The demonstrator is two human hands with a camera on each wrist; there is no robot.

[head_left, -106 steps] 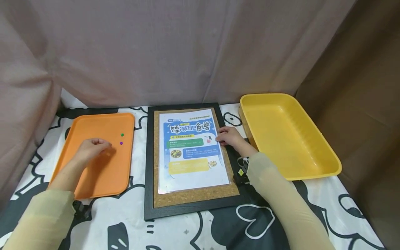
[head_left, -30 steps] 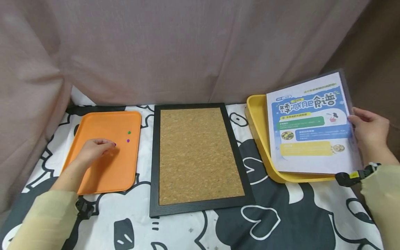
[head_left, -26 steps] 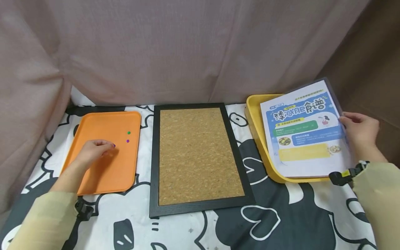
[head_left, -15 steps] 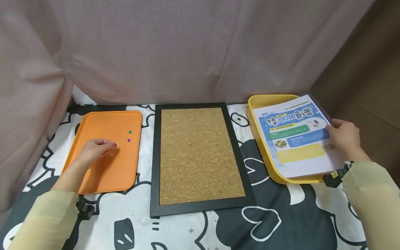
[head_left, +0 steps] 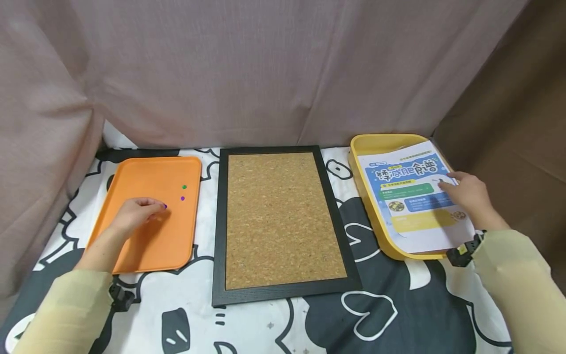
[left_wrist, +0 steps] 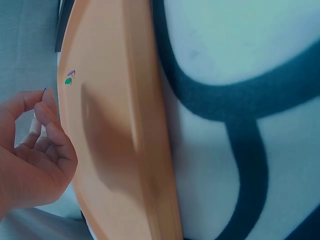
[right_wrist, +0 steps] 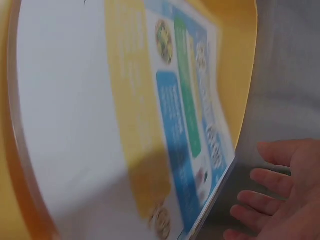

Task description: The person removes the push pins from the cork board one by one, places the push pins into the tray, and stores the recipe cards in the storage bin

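Over the orange tray, my left hand pinches a small dark purple thumbtack between thumb and forefinger; only its tip shows in the left wrist view. A green thumbtack and a purple thumbtack lie on that tray. On the right, a laminated printed sheet lies in the yellow tray, slightly turned. My right hand hovers by the sheet's right edge, fingers spread and holding nothing in the right wrist view.
A black-framed cork board lies between the two trays. The patterned tablecloth covers the table under everything. Grey-brown curtains hang behind and at both sides.
My right hand has carried the laminated sheet off the cork board, lowered it into the yellow tray and let go. My left hand has stayed over the orange tray.
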